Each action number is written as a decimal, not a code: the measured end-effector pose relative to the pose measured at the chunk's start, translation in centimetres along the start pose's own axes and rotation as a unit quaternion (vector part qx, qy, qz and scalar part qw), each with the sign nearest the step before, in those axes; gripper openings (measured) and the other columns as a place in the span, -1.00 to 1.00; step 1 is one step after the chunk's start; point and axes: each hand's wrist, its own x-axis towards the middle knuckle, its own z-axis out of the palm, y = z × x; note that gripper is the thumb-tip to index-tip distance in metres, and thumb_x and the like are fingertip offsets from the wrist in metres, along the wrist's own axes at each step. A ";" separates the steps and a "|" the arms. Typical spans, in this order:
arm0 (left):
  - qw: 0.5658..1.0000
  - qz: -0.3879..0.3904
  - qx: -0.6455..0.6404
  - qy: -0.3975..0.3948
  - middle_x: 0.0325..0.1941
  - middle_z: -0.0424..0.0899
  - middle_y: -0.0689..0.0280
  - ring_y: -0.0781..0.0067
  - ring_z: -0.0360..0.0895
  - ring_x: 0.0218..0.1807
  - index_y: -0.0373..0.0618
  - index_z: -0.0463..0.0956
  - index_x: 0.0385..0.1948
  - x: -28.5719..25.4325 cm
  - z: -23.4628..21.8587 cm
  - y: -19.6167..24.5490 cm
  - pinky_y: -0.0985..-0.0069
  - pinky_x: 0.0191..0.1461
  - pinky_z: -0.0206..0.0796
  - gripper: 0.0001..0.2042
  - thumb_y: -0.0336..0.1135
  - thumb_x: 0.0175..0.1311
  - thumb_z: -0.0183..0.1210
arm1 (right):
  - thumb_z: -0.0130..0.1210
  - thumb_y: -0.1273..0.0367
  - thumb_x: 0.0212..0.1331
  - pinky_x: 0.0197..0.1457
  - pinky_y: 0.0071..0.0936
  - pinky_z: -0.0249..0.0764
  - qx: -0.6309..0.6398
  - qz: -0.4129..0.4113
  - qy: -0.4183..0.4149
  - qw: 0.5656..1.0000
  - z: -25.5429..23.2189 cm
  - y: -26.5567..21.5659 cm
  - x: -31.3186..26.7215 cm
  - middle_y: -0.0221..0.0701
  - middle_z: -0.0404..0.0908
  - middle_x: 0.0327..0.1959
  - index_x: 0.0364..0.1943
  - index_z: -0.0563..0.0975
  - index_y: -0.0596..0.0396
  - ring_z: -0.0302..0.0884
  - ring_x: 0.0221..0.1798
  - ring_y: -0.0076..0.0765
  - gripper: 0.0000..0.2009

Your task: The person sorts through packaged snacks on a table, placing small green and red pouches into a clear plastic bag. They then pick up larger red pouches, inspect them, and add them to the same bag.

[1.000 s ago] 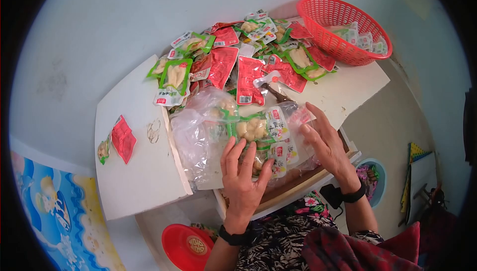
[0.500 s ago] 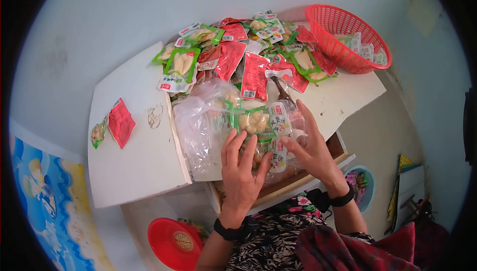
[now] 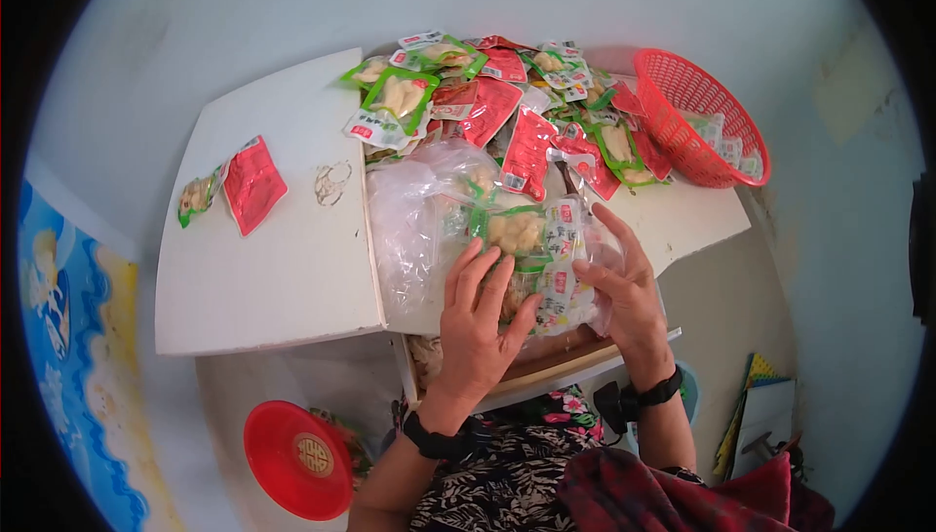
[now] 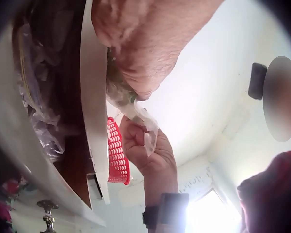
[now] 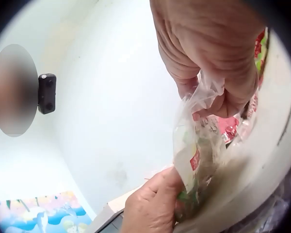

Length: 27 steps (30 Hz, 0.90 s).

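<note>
A clear plastic bag point(image 3: 405, 239) lies at the table's front edge. Green-edged packets of pale food point(image 3: 517, 233) show in its right part, printed white ends toward the right. The left hand point(image 3: 480, 327) rests on the lower packet with fingers spread and slightly bent. At the bag's right edge, the right hand point(image 3: 629, 303) pinches the film between thumb and fingers; the right wrist view shows the gathered film point(image 5: 203, 94) under that hand point(image 5: 208, 53), with the left hand point(image 5: 153, 204) against the bag's other side. The left fingertips are partly hidden in the left wrist view.
A heap of red and green packets point(image 3: 492, 108) lies behind the bag, beside a red basket point(image 3: 702, 93) holding packets. Two packets, one red point(image 3: 255, 186), lie at left. An open drawer point(image 3: 575, 361) sits below the edge; a red basin point(image 3: 297, 459) stands lower left.
The head view has shifted, so the table appears turned. The right hand has closed its thumb and fingers in on the bag's right edge. The left hand has stayed on the packets.
</note>
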 end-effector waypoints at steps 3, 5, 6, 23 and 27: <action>1.000 -0.004 -0.030 0.008 0.29 0.53 0.03 -0.14 0.39 0.45 -0.32 0.52 0.25 0.2 -0.5 0.0 0.07 0.45 0.32 -0.42 -0.31 0.20 0.48 | 0.31 0.59 0.21 -0.19 -0.71 0.40 -0.118 -0.075 -0.051 0.989 0.1 -2.2 0.9 -0.56 0.64 -0.12 0.45 0.41 0.10 0.52 -0.19 -0.72 -0.33; 0.999 -0.002 -0.049 0.007 0.32 0.52 0.02 -0.15 0.39 0.45 -0.32 0.49 0.29 0.3 -0.7 0.1 0.08 0.46 0.30 -0.38 -0.29 0.21 0.49 | 0.28 0.62 0.23 -0.15 -0.70 0.41 -0.192 -0.121 -0.091 0.970 0.9 -4.1 1.6 -0.57 0.63 -0.14 0.42 0.45 0.11 0.49 -0.19 -0.74 -0.39; 0.998 0.002 -0.056 0.004 0.33 0.51 0.01 -0.15 0.39 0.45 -0.31 0.46 0.32 0.2 -0.8 0.0 0.08 0.47 0.30 -0.36 -0.28 0.21 0.49 | 0.26 0.63 0.24 -0.13 -0.69 0.42 -0.228 -0.144 -0.109 0.957 1.4 -5.2 1.9 -0.58 0.62 -0.16 0.40 0.48 0.11 0.48 -0.19 -0.75 -0.41; 0.976 -0.045 -0.214 -0.020 0.52 0.35 -0.07 0.02 0.34 0.54 -0.17 -0.18 0.65 4.5 -3.0 0.7 0.05 0.51 0.30 0.23 -0.15 0.04 0.63 | 0.26 0.60 0.17 -0.07 -0.29 0.54 -0.501 -0.402 -0.180 0.745 2.1 -10.5 3.3 -0.36 0.69 -0.18 0.27 0.65 -0.12 0.55 -0.10 -0.21 -0.47; 0.969 -0.044 -0.236 -0.064 0.47 0.46 0.01 0.05 0.48 0.45 -0.04 -0.23 0.67 6.1 -2.4 0.5 0.13 0.47 0.32 0.29 -0.25 -0.04 0.65 | 0.27 0.57 0.20 -0.01 -0.31 0.54 -0.490 -0.378 -0.205 0.758 0.9 -10.5 3.3 -0.38 0.71 -0.09 0.22 0.68 -0.08 0.55 -0.04 -0.23 -0.53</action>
